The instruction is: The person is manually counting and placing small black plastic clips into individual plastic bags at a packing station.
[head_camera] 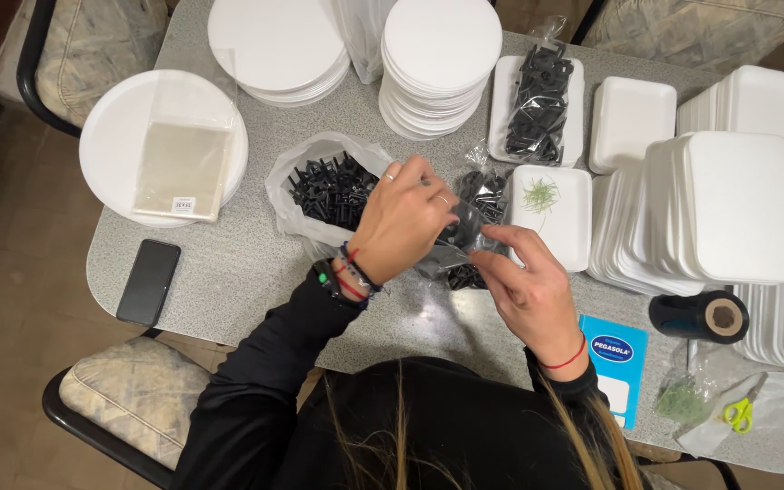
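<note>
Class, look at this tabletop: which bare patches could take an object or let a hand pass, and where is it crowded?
Bare grey table lies between the phone, the bag of black pieces and the left hand. Another patch sits near the right hand and the blue card. The foam tray stacks crowd the right side.

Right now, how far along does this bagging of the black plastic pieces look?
Early to midway. One filled clear bag already lies on a foam tray. The left hand and right hand are loading a small bag. The open sack of pieces is still well stocked.
</note>
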